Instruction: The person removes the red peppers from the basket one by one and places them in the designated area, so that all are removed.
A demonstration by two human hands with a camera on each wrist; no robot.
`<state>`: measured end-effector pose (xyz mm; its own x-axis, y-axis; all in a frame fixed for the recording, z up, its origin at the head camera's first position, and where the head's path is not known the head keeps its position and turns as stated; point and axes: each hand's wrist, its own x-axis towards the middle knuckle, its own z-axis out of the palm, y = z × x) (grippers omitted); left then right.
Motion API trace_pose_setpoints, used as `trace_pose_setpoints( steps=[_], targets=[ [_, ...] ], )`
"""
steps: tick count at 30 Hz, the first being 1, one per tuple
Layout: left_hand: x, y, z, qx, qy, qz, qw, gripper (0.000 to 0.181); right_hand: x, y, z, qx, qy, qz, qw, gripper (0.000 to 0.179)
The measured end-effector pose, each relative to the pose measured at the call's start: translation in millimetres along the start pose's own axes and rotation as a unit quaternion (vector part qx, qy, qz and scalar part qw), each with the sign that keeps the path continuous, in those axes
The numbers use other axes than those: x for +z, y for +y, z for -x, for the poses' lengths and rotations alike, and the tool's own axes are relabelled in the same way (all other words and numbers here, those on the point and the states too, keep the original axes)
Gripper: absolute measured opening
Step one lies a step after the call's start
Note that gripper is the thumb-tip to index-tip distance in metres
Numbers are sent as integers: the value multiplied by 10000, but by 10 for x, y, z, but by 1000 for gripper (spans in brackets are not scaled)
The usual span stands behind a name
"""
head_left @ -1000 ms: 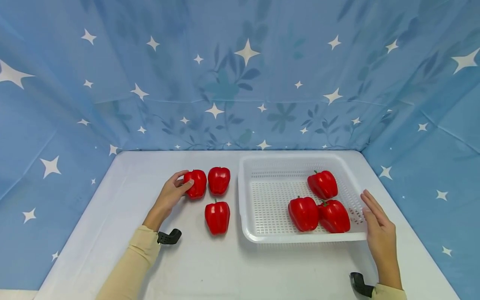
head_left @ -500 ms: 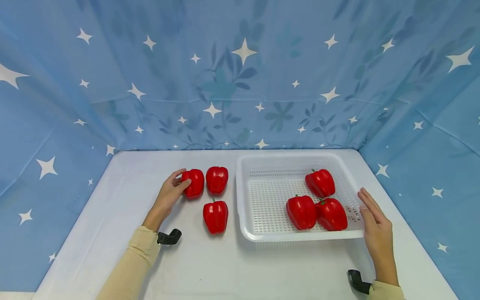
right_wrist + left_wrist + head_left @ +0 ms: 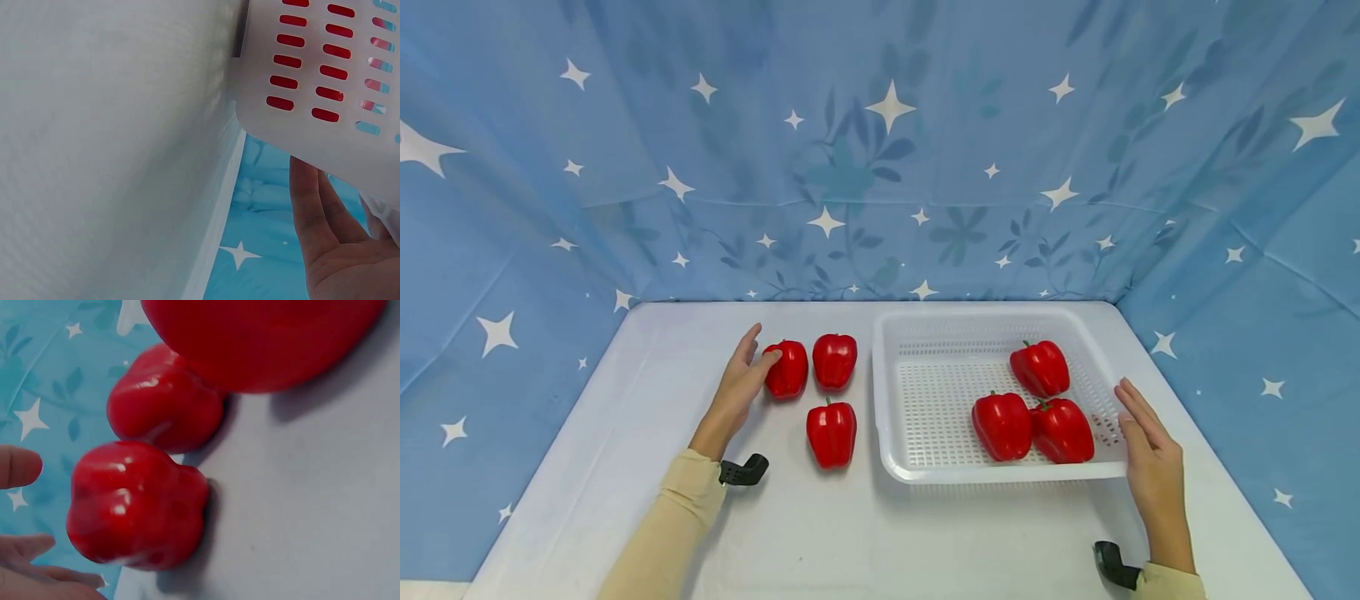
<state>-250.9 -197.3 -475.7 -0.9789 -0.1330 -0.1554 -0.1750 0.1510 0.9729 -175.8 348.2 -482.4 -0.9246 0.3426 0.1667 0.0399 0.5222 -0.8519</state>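
Several red bell peppers lie on the white table. My left hand [image 3: 739, 388] is beside the back left bell pepper [image 3: 787, 370], its fingers extended and spread. In the left wrist view, thumb and fingers stand apart from that pepper. Close by are a second bell pepper [image 3: 835, 362] to its right and a third bell pepper [image 3: 831, 434] nearer the front. My right hand [image 3: 1154, 462] rests with straight fingers along the right rim of a white perforated plastic basket [image 3: 1000, 476]. From the right wrist, its fingers [image 3: 306, 200] show partly hidden behind the basket wall.
Inside the basket, three red bell peppers [image 3: 1003, 427] sit toward the right side. A blue star-patterned curtain [image 3: 880, 167] stands behind the table [image 3: 820, 533] and along both its sides. Black camera mounts [image 3: 743, 471] are on the wrists.
My left fingers have uncurled from the back left bell pepper and lifted away, leaving it on the table. My right hand stays at the basket's rim.
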Motion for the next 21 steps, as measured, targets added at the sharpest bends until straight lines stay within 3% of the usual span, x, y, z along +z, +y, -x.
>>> trace_pose_setpoints(
  steps=[10,15,21],
  targets=[
    [126,234,48,387,481,70,9981,78,-4,0,13,41,-42,-17,10000,47],
    [203,356,62,448,523,8,9976,79,-4,-4,22,16,-15,1,10000,47],
    [318,491,97,688,334,95,9970,78,2,-20,31,5,-5,-4,10000,48]
  ],
)
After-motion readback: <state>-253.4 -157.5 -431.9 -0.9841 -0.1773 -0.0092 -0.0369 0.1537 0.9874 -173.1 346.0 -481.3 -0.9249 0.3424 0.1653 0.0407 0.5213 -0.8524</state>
